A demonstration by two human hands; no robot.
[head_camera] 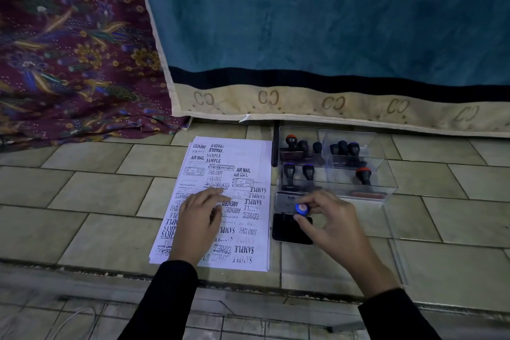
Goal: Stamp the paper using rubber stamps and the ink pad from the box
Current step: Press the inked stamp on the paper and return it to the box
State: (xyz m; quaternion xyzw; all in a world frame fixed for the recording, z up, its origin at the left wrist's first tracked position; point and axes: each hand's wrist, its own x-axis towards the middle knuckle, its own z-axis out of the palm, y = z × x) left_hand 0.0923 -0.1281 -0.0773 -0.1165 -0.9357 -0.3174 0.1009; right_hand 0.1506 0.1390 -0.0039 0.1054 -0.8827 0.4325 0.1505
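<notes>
Over ink pad (282, 230), right hand (334, 225) pinches stamp (301, 208); left hand (200, 219) fingers (214, 193) flat on paper (248, 157).

Floor (82, 193): rectangular beige-green tiles in a staggered bond with dark grout lines. Near side: a step edge (248, 284) runs across the view, with paler tiles below it and a thin white cable (80, 317) at lower left. Rear: hanging teal blanket (317, 22) with red top band, black stripe and cream border marked CC. Rear left: maroon floral cloth (69, 44), bunched on the floor. Lighting: dim
</notes>
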